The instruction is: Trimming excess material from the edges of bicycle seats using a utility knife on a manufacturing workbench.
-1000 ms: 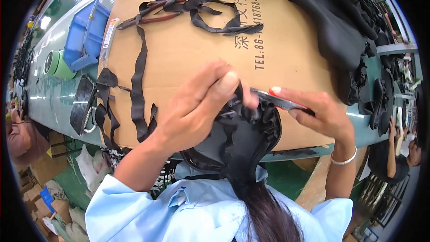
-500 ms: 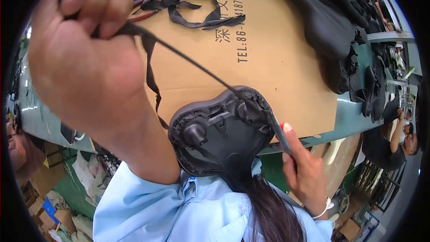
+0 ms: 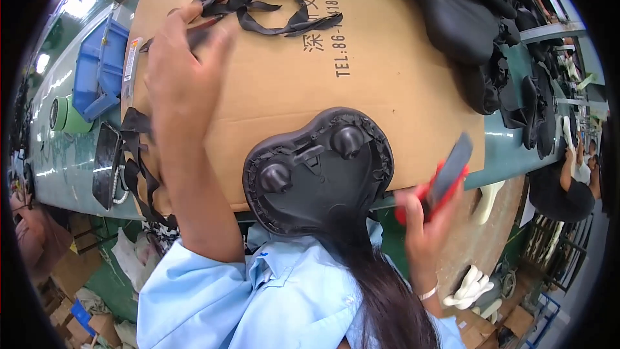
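Note:
A black bicycle saddle (image 3: 323,189) lies underside up at the near table edge, its narrow nose toward my body and partly under dark hair. Black cover material is folded in around its rim. Neither hand touches it. My left hand (image 3: 187,68), blurred, is over the cardboard with thumb and fingers apart, close to red-handled pliers (image 3: 208,22) that it partly covers. A knife with a red handle and a broad grey blade (image 3: 453,163) is held in my right hand (image 3: 426,229), right of the saddle, blade pointing up and away.
Black strips (image 3: 278,16) lie on the cardboard sheet (image 3: 400,136); another trimmed strip (image 3: 139,161) hangs at its left edge. Several black saddles (image 3: 452,19) are piled at far right. A blue bin (image 3: 100,68), green tape roll (image 3: 68,115) and phone (image 3: 105,165) stand left.
My left hand has let go of the taut black strip, now lying at the left, and moved toward the pliers. My right hand has drawn the knife away from the saddle's rim.

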`<move>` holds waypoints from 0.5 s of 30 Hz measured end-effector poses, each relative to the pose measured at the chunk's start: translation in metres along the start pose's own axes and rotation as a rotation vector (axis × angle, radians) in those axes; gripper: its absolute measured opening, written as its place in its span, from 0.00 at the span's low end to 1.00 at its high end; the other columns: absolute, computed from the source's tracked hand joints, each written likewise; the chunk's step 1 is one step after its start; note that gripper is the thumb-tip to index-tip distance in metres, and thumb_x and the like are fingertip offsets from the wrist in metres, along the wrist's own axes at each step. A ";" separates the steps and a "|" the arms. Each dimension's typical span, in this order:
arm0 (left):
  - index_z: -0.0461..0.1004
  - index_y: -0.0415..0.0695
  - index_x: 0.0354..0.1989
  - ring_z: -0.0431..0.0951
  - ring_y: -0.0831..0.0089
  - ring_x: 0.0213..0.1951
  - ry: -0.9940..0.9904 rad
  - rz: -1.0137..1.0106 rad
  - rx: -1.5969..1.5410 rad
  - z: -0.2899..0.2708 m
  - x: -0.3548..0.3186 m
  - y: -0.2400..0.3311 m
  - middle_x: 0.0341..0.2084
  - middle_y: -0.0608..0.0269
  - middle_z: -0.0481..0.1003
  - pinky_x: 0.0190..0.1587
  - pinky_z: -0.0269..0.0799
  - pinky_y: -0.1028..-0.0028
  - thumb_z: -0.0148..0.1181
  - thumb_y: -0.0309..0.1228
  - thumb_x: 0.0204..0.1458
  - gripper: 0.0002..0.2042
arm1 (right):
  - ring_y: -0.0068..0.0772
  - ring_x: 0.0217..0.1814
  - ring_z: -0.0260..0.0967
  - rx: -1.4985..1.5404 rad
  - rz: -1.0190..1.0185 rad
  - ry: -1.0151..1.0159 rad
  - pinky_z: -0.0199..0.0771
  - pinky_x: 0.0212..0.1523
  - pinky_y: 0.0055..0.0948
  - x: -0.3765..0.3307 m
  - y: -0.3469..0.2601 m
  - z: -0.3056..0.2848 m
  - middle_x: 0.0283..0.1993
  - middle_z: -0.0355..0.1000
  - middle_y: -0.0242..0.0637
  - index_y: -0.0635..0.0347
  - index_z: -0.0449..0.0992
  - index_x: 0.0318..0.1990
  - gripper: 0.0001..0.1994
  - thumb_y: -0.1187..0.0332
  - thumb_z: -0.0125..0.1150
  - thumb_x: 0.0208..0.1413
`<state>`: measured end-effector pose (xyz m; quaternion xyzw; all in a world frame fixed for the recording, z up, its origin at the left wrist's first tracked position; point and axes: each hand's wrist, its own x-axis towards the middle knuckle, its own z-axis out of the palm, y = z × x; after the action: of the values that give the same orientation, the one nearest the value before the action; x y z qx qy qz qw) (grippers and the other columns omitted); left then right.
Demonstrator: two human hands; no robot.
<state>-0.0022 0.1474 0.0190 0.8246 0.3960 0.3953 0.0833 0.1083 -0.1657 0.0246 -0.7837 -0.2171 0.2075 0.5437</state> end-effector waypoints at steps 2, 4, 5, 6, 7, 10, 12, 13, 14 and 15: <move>0.76 0.40 0.38 0.75 0.67 0.31 -0.037 -0.108 -0.103 -0.017 -0.028 0.033 0.30 0.57 0.77 0.35 0.69 0.73 0.60 0.31 0.53 0.09 | 0.22 0.41 0.64 0.010 -0.090 -0.094 0.70 0.45 0.25 0.039 0.001 0.028 0.62 0.60 0.44 0.64 0.47 0.68 0.36 0.75 0.59 0.54; 0.77 0.38 0.32 0.77 0.63 0.27 -0.317 -0.348 -0.381 -0.042 -0.048 0.069 0.27 0.55 0.77 0.32 0.70 0.72 0.60 0.26 0.51 0.05 | 0.21 0.41 0.63 -0.052 -0.171 -0.114 0.69 0.44 0.25 0.065 0.006 0.040 0.62 0.60 0.44 0.65 0.50 0.66 0.35 0.75 0.60 0.54; 0.78 0.39 0.32 0.76 0.63 0.24 -0.438 -0.185 -0.379 -0.046 -0.052 0.078 0.26 0.54 0.77 0.29 0.69 0.71 0.61 0.28 0.51 0.05 | 0.20 0.39 0.64 -0.032 -0.178 -0.059 0.70 0.41 0.23 0.078 -0.001 0.049 0.57 0.64 0.42 0.65 0.51 0.66 0.33 0.74 0.60 0.54; 0.77 0.40 0.29 0.77 0.61 0.26 -0.493 -0.134 -0.428 -0.039 -0.056 0.083 0.25 0.54 0.76 0.30 0.70 0.67 0.61 0.31 0.51 0.07 | 0.19 0.36 0.64 -0.012 -0.185 -0.006 0.70 0.38 0.22 0.087 -0.009 0.056 0.52 0.67 0.40 0.65 0.52 0.65 0.32 0.73 0.60 0.55; 0.78 0.37 0.30 0.77 0.62 0.28 -0.524 -0.027 -0.326 -0.036 -0.055 0.093 0.25 0.56 0.77 0.31 0.69 0.69 0.63 0.32 0.50 0.09 | 0.19 0.36 0.64 -0.001 -0.195 -0.011 0.70 0.38 0.22 0.094 -0.018 0.059 0.52 0.67 0.40 0.65 0.52 0.65 0.32 0.73 0.60 0.55; 0.78 0.40 0.28 0.77 0.59 0.28 -0.707 0.002 -0.052 -0.016 -0.056 0.107 0.24 0.57 0.76 0.32 0.71 0.66 0.65 0.38 0.48 0.12 | 0.18 0.30 0.64 0.125 -0.150 -0.132 0.69 0.32 0.19 0.104 -0.028 0.061 0.37 0.69 0.33 0.65 0.54 0.64 0.28 0.70 0.57 0.58; 0.78 0.40 0.30 0.77 0.60 0.27 -0.632 -0.050 -0.084 0.004 -0.062 0.110 0.24 0.56 0.76 0.32 0.71 0.66 0.66 0.39 0.47 0.13 | 0.17 0.25 0.63 0.252 -0.105 -0.106 0.69 0.29 0.19 0.097 -0.019 0.054 0.28 0.64 0.28 0.64 0.56 0.64 0.25 0.67 0.52 0.62; 0.77 0.39 0.31 0.77 0.60 0.26 -0.564 -0.111 -0.122 0.008 -0.064 0.110 0.24 0.56 0.76 0.32 0.71 0.66 0.66 0.39 0.47 0.14 | 0.16 0.26 0.64 0.205 -0.083 -0.146 0.69 0.28 0.19 0.091 -0.022 0.047 0.30 0.67 0.30 0.63 0.57 0.64 0.23 0.65 0.48 0.64; 0.76 0.39 0.31 0.77 0.57 0.30 -0.578 -0.219 -0.246 0.010 -0.063 0.112 0.26 0.55 0.75 0.33 0.72 0.61 0.65 0.42 0.47 0.16 | 0.16 0.26 0.64 0.209 -0.081 -0.144 0.69 0.28 0.19 0.083 -0.021 0.037 0.30 0.67 0.30 0.63 0.57 0.64 0.23 0.65 0.48 0.64; 0.76 0.39 0.30 0.77 0.58 0.29 -0.509 -0.252 -0.282 0.013 -0.065 0.114 0.25 0.56 0.75 0.32 0.71 0.62 0.65 0.41 0.47 0.15 | 0.16 0.26 0.64 0.119 -0.101 -0.136 0.69 0.28 0.19 0.076 -0.021 0.031 0.31 0.68 0.31 0.62 0.57 0.65 0.23 0.65 0.48 0.64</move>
<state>0.0496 0.0260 0.0233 0.8219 0.4028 0.2137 0.3416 0.1512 -0.0924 0.0279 -0.7222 -0.2802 0.2453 0.5829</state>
